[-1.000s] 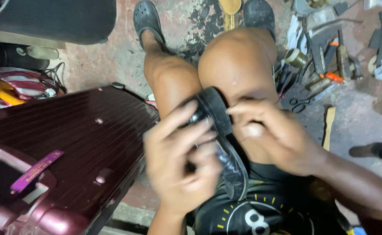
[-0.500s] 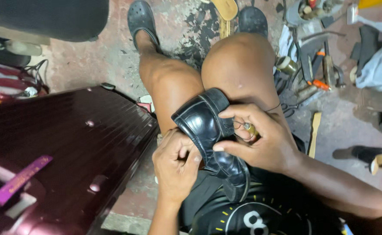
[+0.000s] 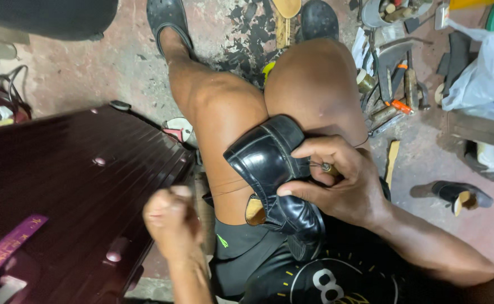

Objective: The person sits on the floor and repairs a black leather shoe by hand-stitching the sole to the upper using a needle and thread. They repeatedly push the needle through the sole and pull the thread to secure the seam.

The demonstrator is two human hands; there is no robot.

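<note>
Here, a black shoe (image 3: 275, 174) is being gripped on the lap by the right hand (image 3: 337, 186), while thread (image 3: 230, 187) is being pulled by the fisted left hand (image 3: 171, 222).

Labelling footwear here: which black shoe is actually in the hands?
The glossy black shoe on the lap, gripped by the right hand. The other shoe lies alone on the floor at right, untouched.

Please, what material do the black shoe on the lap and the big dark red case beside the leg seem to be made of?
The black shoe looks like polished leather, or an imitation of it: smooth, glossy, with bright highlights on the toe and a stitched band. The right hand grips it. The dark red case looks like hard moulded plastic: rigid, ribbed with parallel grooves, with a dull sheen.
</note>
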